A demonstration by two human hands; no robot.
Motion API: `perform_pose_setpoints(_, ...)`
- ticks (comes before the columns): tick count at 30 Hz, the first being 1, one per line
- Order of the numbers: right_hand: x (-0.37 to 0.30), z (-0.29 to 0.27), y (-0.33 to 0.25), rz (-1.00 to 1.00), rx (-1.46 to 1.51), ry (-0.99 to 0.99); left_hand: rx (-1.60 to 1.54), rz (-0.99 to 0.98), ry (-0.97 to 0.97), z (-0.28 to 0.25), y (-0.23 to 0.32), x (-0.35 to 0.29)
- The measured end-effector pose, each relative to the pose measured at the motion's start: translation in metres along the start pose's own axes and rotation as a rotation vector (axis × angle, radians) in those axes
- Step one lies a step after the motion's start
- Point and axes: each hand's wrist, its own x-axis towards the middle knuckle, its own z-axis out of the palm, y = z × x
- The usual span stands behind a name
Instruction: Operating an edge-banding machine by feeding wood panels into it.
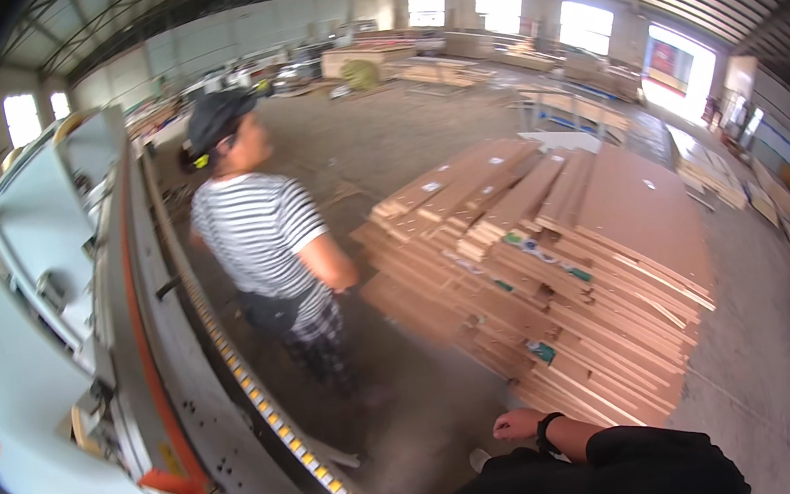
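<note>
We see our right hand (518, 423) near six o'clock, its fingers (504, 428) seemingly loosely curled; we cannot tell how far open they are or whether they hold anything. Our left hand is out of view. Just beyond the right hand, toward one o'clock, brown panels (646, 212) lie in a broad, uneven stack. Between ten and eleven o'clock from that hand, a co-worker in a striped shirt (254, 216) stands between the stack and a pale machine (45, 377). White labels (650, 183) on the panels are too small for us to read.
</note>
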Motion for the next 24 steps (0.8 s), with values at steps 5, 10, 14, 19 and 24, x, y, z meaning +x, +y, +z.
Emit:
perform_pose_setpoints(5, -0.015, -0.005, 0.037, 0.033, 0.043, 0.041, -0.057, -0.084, -0.087, 0.021, 0.053, 0.031)
perform_pose_setpoints(10, -0.002, -0.023, 0.079, -0.023, 0.029, 0.055, -0.129, -0.023, -0.073, 0.038, 0.128, 0.074)
perform_pose_setpoints(14, -0.004, -0.061, 0.095, -0.054, 0.112, 0.087, -0.160, -0.004, -0.068, 0.055, 0.182, 0.101)
perform_pose_setpoints(19, 0.000, -0.102, 0.123, -0.095, 0.161, 0.170, -0.192, -0.037, -0.060, 0.072, 0.231, 0.117)
perform_pose_setpoints(24, 0.012, -0.154, 0.130, -0.208, 0.142, 0.179, -0.214, -0.089, -0.051, 0.082, 0.263, 0.124)
